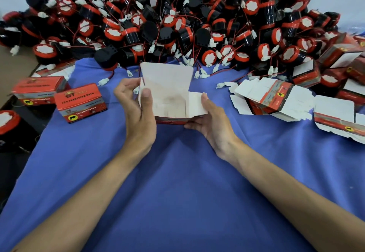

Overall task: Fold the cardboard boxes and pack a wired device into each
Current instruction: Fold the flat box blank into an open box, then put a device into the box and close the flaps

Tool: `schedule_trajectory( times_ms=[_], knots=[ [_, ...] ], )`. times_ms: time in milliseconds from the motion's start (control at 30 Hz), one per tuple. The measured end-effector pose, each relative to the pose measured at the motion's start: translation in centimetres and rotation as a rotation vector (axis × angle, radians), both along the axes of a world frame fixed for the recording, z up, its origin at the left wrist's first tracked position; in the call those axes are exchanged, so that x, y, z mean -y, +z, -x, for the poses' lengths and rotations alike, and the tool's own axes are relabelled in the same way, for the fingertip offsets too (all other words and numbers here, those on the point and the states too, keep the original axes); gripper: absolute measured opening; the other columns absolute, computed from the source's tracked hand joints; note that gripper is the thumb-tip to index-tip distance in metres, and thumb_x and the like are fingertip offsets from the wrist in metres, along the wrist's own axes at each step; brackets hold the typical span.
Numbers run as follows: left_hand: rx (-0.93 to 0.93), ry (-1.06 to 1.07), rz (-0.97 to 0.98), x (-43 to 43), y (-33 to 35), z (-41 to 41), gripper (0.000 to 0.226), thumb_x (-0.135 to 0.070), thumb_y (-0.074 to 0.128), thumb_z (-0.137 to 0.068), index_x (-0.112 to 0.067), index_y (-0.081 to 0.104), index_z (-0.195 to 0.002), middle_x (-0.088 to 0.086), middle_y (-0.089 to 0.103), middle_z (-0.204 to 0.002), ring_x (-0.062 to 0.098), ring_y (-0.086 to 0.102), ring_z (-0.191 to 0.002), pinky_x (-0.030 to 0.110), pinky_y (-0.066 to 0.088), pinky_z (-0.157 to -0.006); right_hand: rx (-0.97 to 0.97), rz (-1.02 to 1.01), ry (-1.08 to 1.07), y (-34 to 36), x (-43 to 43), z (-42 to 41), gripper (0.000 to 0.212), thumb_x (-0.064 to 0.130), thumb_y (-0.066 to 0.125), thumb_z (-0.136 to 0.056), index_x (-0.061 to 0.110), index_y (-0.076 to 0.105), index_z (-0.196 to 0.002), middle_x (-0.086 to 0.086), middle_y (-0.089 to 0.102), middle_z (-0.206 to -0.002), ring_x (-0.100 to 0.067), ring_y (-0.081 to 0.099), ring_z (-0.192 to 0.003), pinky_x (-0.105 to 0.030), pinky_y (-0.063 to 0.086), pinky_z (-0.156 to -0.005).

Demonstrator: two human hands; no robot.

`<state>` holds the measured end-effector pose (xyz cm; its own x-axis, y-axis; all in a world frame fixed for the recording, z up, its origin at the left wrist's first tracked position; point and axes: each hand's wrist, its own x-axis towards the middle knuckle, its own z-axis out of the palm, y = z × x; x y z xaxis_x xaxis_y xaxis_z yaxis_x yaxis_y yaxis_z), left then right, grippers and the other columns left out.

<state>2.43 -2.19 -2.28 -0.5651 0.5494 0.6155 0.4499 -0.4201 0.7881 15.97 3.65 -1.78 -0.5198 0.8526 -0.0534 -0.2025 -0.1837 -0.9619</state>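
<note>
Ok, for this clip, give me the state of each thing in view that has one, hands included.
Held box: erected, top open, lid flap up, empty.
Left hand: gripping the box's left wall.
Right hand: gripping the box's right side flap and bottom.
Two boxes at left: closed, lying on the cloth.
Flat boxes at right: unfolded, stacked.
Device pile: unpacked, wires loose.

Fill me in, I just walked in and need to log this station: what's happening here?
A person is folding a cardboard box over a blue cloth. The left hand grips its left wall, the right hand its right flap; it is open and empty. Two closed boxes sit left, flat blanks right, and a heap of wired devices behind.
</note>
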Motion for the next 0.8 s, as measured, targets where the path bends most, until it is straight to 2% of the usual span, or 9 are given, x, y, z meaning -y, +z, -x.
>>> schedule_trajectory(
  times_ms=[100, 200, 300, 367, 467, 533, 633, 733, 800],
  knots=[
    [0.129, 0.062, 0.024, -0.2, 0.0, 0.3, 0.011, -0.013, 0.035, -0.105, -0.020, 0.035, -0.114, -0.023, 0.043, -0.107, -0.008, 0.048, -0.098, 0.016, 0.040, -0.088, 0.008, -0.044, 0.030, -0.1, -0.5, -0.4, 0.026, 0.023, 0.040, -0.102, 0.011, 0.063, -0.105, -0.007, 0.066, -0.088, -0.017, 0.062, -0.073, -0.021, 0.051, -0.062],
    [0.225, 0.106, 0.084, -0.5, -0.3, 1.1, 0.018, -0.008, 0.038, -0.103, -0.021, 0.041, -0.115, -0.018, 0.048, -0.099, -0.012, 0.050, -0.087, 0.007, 0.038, -0.075, 0.148, -0.132, -0.010, -0.4, -0.8, -0.3, 0.021, 0.016, 0.043, -0.102, 0.013, 0.064, -0.104, -0.006, 0.069, -0.084, -0.013, 0.063, -0.065, -0.020, 0.051, -0.061],
    [0.257, 0.088, 0.196, -1.0, -0.5, 1.4, 0.026, -0.011, 0.047, -0.100, -0.023, 0.039, -0.121, -0.006, 0.053, -0.104, -0.005, 0.055, -0.088, 0.013, 0.043, -0.074, 0.536, -0.610, -0.194, -0.3, -3.5, -0.3, 0.022, 0.012, 0.047, -0.099, 0.008, 0.064, -0.111, -0.007, 0.069, -0.097, -0.019, 0.065, -0.080, -0.032, 0.052, -0.073],
    [0.191, 0.027, 0.276, -1.3, -0.7, 1.3, 0.044, -0.015, 0.059, -0.095, -0.017, 0.034, -0.131, 0.002, 0.052, -0.124, 0.004, 0.054, -0.111, 0.027, 0.047, -0.093, 0.893, -0.985, -0.252, 0.3, -7.1, -0.3, 0.037, 0.004, 0.047, -0.093, 0.005, 0.054, -0.129, -0.015, 0.056, -0.124, -0.031, 0.055, -0.108, -0.040, 0.045, -0.089],
    [0.019, 0.018, 0.343, -1.4, -1.2, 1.3, 0.074, -0.019, 0.073, -0.086, -0.010, 0.027, -0.144, 0.006, 0.035, -0.147, 0.015, 0.035, -0.136, 0.031, 0.032, -0.113, 1.350, -0.972, -0.188, 0.4, -11.6, -0.4, 0.058, 0.005, 0.048, -0.089, 0.007, 0.033, -0.144, -0.020, 0.030, -0.147, -0.038, 0.032, -0.128, -0.043, 0.032, -0.100],
    [-0.067, 0.054, 0.363, -1.4, -1.5, 1.5, 0.084, -0.022, 0.075, -0.084, -0.012, 0.023, -0.150, 0.003, 0.029, -0.151, 0.006, 0.026, -0.137, 0.020, 0.024, -0.112, 1.525, -0.957, -0.173, -0.2, -12.3, -0.4, 0.043, 0.007, 0.046, -0.091, 0.002, 0.046, -0.133, -0.021, 0.046, -0.135, -0.037, 0.038, -0.123, -0.042, 0.032, -0.098],
    [-0.130, 0.051, 0.377, -1.4, -1.4, 1.6, 0.084, -0.020, 0.071, -0.088, -0.017, 0.018, -0.153, -0.004, 0.027, -0.154, -0.003, 0.022, -0.136, 0.012, 0.022, -0.110, 1.363, -1.030, -0.263, -1.1, -11.7, -0.6, 0.035, -0.005, 0.043, -0.088, 0.001, 0.059, -0.119, -0.020, 0.057, -0.117, -0.035, 0.043, -0.115, -0.040, 0.039, -0.081],
    [-0.092, 0.012, 0.417, -1.5, -1.2, 1.8, 0.087, -0.019, 0.064, -0.093, -0.023, 0.003, -0.155, -0.033, 0.019, -0.146, -0.012, 0.025, -0.129, 0.003, 0.026, -0.101, 1.119, -1.184, -0.232, -0.6, -10.8, -0.9, 0.033, -0.010, 0.046, -0.085, 0.000, 0.063, -0.111, -0.019, 0.060, -0.111, -0.037, 0.051, -0.107, -0.045, 0.044, -0.080],
    [-0.058, 0.003, 0.419, -1.5, -1.5, 2.1, 0.088, -0.015, 0.059, -0.096, -0.025, -0.007, -0.154, -0.039, 0.017, -0.143, -0.013, 0.027, -0.126, -0.006, 0.026, -0.088, 0.938, -1.305, -0.161, 1.0, -10.0, -0.3, 0.021, -0.006, 0.051, -0.089, -0.004, 0.066, -0.105, -0.022, 0.060, -0.103, -0.039, 0.056, -0.096, -0.050, 0.045, -0.076]
  ],
)
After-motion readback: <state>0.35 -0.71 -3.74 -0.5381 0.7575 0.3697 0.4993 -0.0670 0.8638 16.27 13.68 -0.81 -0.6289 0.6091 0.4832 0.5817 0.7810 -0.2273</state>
